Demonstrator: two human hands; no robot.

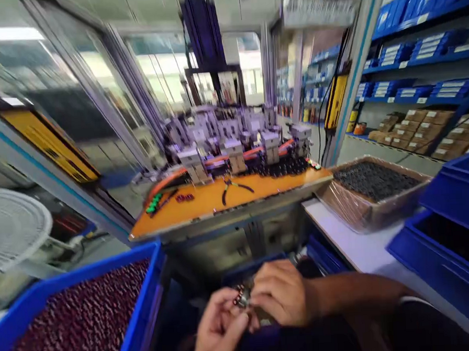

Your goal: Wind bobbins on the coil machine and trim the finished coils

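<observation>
Low in the middle of the head view, my left hand point(221, 328) pinches a small metallic part point(243, 296) with dark and coppery bits between thumb and fingers. Its exact kind is too blurred to make out. My right hand point(280, 293) meets it from the right, fingers curled and fingertips pressed on the same small part. Both hands are held close together over the lap, in front of the machine bench. Beyond them, pliers point(237, 186) with dark handles lie spread on the orange worktop point(204, 203).
A blue bin point(155, 263) of small dark-red pieces stands at the left. At the right, a plastic-lined carton point(350, 211) of black parts sits on a white table point(340, 238) beside blue bins point(439, 254). A fixture machine point(233, 149) fills the bench's back.
</observation>
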